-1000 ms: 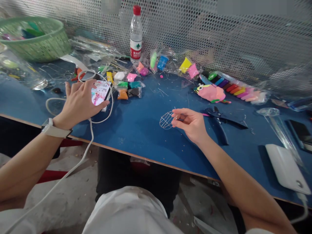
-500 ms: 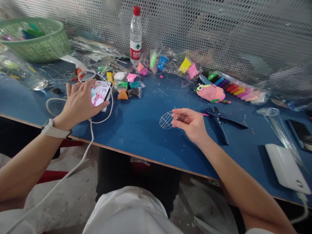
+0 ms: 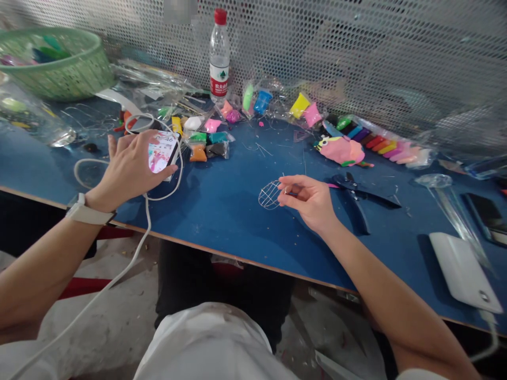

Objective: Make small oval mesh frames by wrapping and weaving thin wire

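Observation:
My left hand (image 3: pixel 129 161) grips a smartphone (image 3: pixel 162 153) by its left side, thumb along the lower edge and fingers at the top. Its screen is lit, and a white cable (image 3: pixel 148 211) loops around it. Between the thumb and fingertips of my right hand (image 3: pixel 307 200) is a small oval wire mesh (image 3: pixel 269 195), held just over the blue table (image 3: pixel 233 211). Part of the mesh is hidden by the fingers. Right of that hand lie dark-handled pliers (image 3: pixel 354 198). Behind them is a pink clay fish (image 3: pixel 341 150) with a yellow head.
A green basket (image 3: pixel 75 74) stands at the back left. Near the perforated metal panel (image 3: pixel 356 58) stands a water bottle (image 3: pixel 219 58). Bagged clay pieces (image 3: pixel 208 142) and coloured clay sticks (image 3: pixel 380 141) line the back. A white power bank (image 3: pixel 463 272) and another phone (image 3: pixel 489 216) lie right.
The camera view has shifted very slightly. Both hands keep their places, and the phone and wire mesh stay in them.

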`<action>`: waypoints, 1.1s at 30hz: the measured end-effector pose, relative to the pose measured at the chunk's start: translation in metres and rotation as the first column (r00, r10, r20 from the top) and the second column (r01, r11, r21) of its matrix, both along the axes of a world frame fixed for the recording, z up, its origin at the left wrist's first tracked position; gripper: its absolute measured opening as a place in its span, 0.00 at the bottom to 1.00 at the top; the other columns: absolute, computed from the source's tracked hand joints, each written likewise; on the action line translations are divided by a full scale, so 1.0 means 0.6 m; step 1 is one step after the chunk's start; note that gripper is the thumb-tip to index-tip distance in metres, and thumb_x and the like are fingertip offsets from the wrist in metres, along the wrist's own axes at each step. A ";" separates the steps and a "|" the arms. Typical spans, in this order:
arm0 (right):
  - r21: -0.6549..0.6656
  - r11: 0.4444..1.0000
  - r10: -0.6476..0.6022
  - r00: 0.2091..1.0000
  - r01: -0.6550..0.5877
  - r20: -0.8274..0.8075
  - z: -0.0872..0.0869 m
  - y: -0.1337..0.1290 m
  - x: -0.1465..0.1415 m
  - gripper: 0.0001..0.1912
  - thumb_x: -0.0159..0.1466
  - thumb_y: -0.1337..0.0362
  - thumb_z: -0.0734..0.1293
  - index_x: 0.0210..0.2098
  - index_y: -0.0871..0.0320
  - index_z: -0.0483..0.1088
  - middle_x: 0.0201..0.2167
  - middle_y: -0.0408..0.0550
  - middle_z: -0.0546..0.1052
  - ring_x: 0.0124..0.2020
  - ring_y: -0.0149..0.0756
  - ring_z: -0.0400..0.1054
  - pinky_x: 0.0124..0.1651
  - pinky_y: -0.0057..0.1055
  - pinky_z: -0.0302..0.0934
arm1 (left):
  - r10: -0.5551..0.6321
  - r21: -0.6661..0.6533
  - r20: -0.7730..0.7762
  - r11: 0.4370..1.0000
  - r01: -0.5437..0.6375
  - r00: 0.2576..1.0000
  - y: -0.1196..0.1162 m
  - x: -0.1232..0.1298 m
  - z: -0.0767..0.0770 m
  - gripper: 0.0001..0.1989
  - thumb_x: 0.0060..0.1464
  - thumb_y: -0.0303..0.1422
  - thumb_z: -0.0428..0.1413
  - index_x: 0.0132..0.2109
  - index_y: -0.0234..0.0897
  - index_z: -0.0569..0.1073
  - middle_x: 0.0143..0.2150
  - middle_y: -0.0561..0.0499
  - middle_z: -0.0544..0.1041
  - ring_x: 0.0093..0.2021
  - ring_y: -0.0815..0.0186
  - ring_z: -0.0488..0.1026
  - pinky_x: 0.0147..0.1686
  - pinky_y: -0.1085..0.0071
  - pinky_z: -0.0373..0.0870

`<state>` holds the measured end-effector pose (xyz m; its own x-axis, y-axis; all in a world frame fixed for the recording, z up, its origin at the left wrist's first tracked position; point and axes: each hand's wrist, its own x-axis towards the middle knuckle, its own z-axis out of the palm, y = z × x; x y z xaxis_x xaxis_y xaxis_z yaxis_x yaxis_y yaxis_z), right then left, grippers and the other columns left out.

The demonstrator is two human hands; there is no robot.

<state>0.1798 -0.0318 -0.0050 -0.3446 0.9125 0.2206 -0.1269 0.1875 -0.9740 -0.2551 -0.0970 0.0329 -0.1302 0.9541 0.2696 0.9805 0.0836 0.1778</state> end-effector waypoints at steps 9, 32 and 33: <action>-0.020 1.000 -0.008 1.000 0.009 0.018 -0.002 0.000 0.002 0.23 0.51 0.65 0.92 0.45 0.45 0.93 0.38 0.42 0.88 0.32 0.32 0.79 0.34 0.32 0.84 | -0.042 -0.047 0.000 0.998 0.042 0.999 -0.002 -0.006 0.011 0.48 0.68 0.60 0.49 0.84 0.35 0.61 0.85 0.34 0.67 0.86 0.33 0.61 0.86 0.27 0.43; -0.068 0.997 0.039 0.999 -0.037 0.020 0.006 -0.004 0.000 0.23 0.52 0.59 0.92 0.47 0.49 0.92 0.38 0.44 0.87 0.35 0.33 0.79 0.35 0.33 0.84 | -0.097 -0.085 -0.140 0.993 0.086 0.985 -0.019 -0.010 0.029 0.47 0.70 0.58 0.48 0.85 0.34 0.58 0.82 0.30 0.69 0.83 0.36 0.66 0.84 0.41 0.58; -0.068 0.997 0.042 0.999 -0.040 0.019 0.006 -0.004 0.000 0.23 0.52 0.59 0.92 0.47 0.49 0.92 0.38 0.44 0.87 0.35 0.34 0.79 0.35 0.33 0.84 | -0.103 -0.080 -0.142 0.993 0.092 0.985 -0.021 -0.013 0.028 0.48 0.71 0.59 0.48 0.85 0.35 0.58 0.83 0.30 0.68 0.83 0.36 0.65 0.84 0.42 0.58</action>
<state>0.1799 -0.0340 -0.0013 -0.3859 0.9100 0.1517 -0.1131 0.1166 -0.9867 -0.2628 -0.1096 0.0496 0.0000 0.9781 0.2083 0.9995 -0.0063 0.0300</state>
